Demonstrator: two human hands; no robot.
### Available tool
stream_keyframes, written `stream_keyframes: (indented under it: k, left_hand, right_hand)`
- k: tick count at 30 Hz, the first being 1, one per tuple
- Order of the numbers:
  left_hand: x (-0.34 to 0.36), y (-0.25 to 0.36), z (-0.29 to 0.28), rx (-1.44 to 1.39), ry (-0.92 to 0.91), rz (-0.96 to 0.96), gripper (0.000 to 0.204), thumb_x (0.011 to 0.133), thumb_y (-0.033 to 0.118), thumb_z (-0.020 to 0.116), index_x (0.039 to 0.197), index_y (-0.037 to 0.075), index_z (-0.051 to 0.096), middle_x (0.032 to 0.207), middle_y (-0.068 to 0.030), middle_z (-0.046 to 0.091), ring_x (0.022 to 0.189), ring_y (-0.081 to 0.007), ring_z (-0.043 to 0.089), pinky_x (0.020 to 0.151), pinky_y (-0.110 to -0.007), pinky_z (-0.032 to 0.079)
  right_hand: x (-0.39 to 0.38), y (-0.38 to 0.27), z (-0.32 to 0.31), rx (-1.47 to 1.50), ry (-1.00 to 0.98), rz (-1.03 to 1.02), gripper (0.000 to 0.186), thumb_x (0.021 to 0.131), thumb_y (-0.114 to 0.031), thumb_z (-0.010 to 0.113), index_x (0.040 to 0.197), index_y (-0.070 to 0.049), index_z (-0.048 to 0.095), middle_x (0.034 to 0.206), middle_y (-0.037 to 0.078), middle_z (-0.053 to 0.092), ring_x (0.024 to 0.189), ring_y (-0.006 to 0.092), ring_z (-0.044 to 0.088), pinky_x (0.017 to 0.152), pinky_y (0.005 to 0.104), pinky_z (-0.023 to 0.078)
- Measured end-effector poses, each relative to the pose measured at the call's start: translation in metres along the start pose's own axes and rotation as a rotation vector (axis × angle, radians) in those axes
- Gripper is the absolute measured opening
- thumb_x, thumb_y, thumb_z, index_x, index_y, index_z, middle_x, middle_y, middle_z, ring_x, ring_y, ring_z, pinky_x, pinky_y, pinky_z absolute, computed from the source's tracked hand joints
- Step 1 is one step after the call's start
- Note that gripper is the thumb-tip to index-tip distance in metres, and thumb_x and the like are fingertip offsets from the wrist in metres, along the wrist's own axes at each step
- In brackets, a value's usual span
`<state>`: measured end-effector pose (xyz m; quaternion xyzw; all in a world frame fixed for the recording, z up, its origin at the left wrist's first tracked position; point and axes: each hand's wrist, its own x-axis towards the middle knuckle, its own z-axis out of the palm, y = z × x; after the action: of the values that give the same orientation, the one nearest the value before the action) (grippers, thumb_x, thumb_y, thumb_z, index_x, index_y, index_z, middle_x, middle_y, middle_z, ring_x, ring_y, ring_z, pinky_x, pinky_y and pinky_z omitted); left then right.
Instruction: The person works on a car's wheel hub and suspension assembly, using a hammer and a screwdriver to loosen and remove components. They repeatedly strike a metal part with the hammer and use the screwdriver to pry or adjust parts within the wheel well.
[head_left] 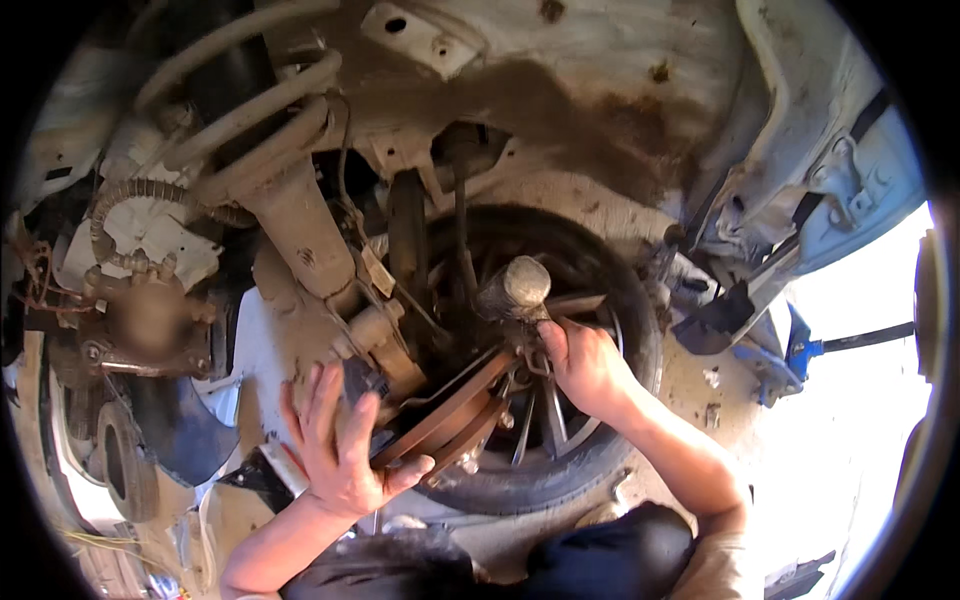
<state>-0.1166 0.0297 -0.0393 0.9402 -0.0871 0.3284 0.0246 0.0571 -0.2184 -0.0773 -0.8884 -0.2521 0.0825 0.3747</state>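
My right hand (588,372) is closed around the lower end of a hammer, its worn, round-faced metal head (525,283) standing just above my thumb. Most of the handle is hidden by my fingers. Below and left of the hammer sits a rusty brake disc (450,418), seen nearly edge-on on the wheel hub. My left hand (345,445) is open, fingers spread upward and palm toward the disc. Its thumb lies close to the disc's lower left edge; whether they touch I cannot tell. A dirty strut (305,240) with a coil spring (250,110) rises at upper left.
A wheel with a black tyre (590,478) lies flat on the ground beneath the disc. The vehicle's dusty wheel arch (600,60) spans overhead. At right stands a blue metal piece (797,345) with a black bar. Another tyre (125,460) is at far left, below a grimy metal housing.
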Motion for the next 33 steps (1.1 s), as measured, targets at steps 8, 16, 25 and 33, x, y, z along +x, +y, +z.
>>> stream_keyframes:
  k: [8, 16, 25, 33]
  left_hand:
    - [-0.018, -0.007, 0.002, -0.004, -0.026, -0.068, 0.084, 0.090, 0.069, 0.054, 0.145, 0.007, 0.044, 0.142, -0.0317, 0.045, 0.132, -0.0458, 0.047, 0.110, -0.068, 0.023]
    - [-0.013, -0.003, 0.002, -0.010, 0.009, 0.012, 0.088, 0.087, 0.070, 0.058, 0.142, 0.003, 0.045, 0.140, -0.0306, 0.048, 0.131, -0.0453, 0.048, 0.110, -0.067, 0.024]
    - [-0.026, -0.022, 0.001, 0.039, 0.019, -0.073, 0.097, 0.083, 0.075, 0.059, 0.146, 0.004, 0.038, 0.139, -0.0305, 0.048, 0.129, -0.0439, 0.049, 0.108, -0.069, 0.025]
    - [-0.026, -0.030, 0.005, 0.041, 0.098, -0.026, 0.096, 0.082, 0.073, 0.063, 0.147, 0.006, 0.038, 0.140, -0.0262, 0.050, 0.130, -0.0437, 0.050, 0.113, -0.065, 0.022]
  right_hand:
    - [-0.015, -0.057, -0.099, 0.624, 0.368, -0.036, 0.049, 0.103, -0.052, 0.041, 0.097, -0.005, 0.055, 0.062, 0.001, 0.047, 0.050, 0.0118, 0.048, 0.041, 0.0284, 0.038]
    - [-0.003, 0.005, 0.001, -0.055, 0.034, 0.015, 0.042, 0.104, -0.033, 0.050, 0.088, 0.003, 0.064, 0.069, 0.013, 0.063, 0.064, 0.0258, 0.061, 0.060, 0.0411, 0.049]
    - [-0.010, -0.072, -0.103, 0.722, 0.515, -0.124, 0.061, 0.102, -0.064, 0.034, 0.099, -0.006, 0.054, 0.057, -0.004, 0.040, 0.044, 0.0046, 0.037, 0.037, 0.0207, 0.028]
    - [0.002, -0.008, -0.007, -0.113, 0.002, 0.046, 0.033, 0.101, -0.025, 0.052, 0.103, 0.007, 0.062, 0.075, 0.031, 0.062, 0.078, 0.0519, 0.062, 0.063, 0.0488, 0.051]
